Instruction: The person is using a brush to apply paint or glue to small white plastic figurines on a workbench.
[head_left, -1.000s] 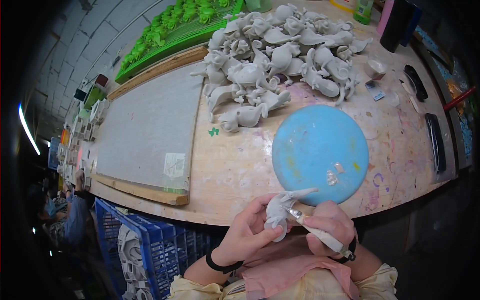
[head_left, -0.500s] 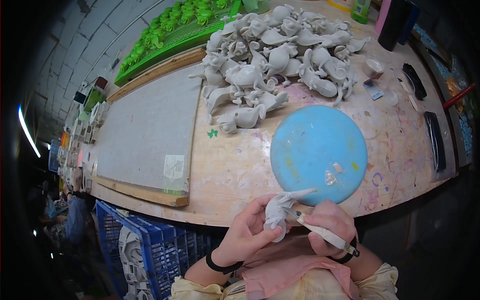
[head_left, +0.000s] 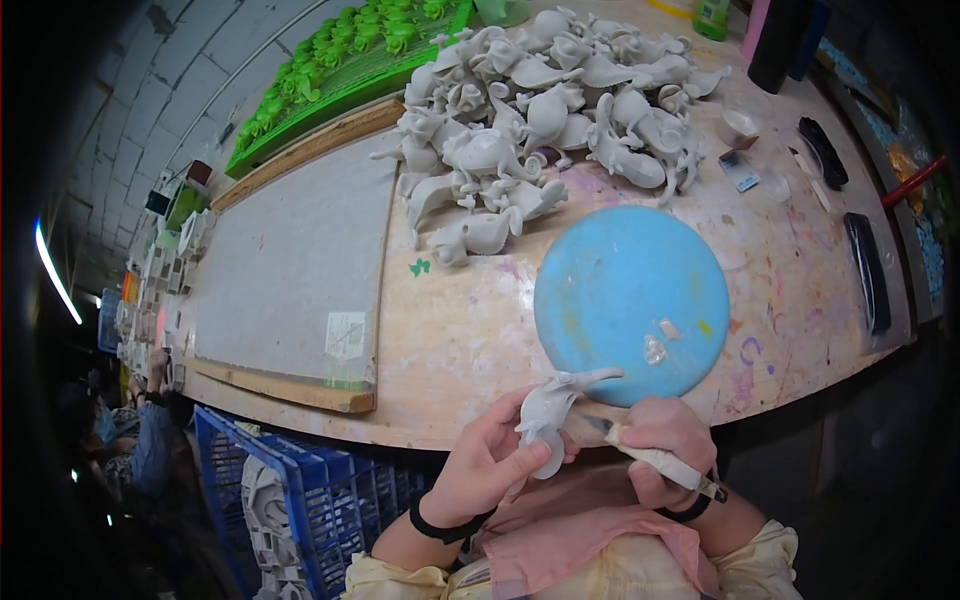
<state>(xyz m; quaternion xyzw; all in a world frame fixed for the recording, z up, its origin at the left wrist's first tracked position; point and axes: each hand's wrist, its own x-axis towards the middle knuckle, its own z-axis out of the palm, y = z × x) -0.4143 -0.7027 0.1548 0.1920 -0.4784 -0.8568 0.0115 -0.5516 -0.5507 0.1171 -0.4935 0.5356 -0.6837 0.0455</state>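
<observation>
Plywood worktable, paint-stained, is seen beneath a tiled wall. One blue disc, one grey board, one green tray and a heap of grey figurines, too many to count, are noted. Left hand is closed around one grey figurine at the table's near edge; right hand is clasped on a scraping tool.

worktop: pale wood, paint-stained | wall: grey blocks | light: bright strip, far left | crate: blue plastic, below the worktop edge
</observation>
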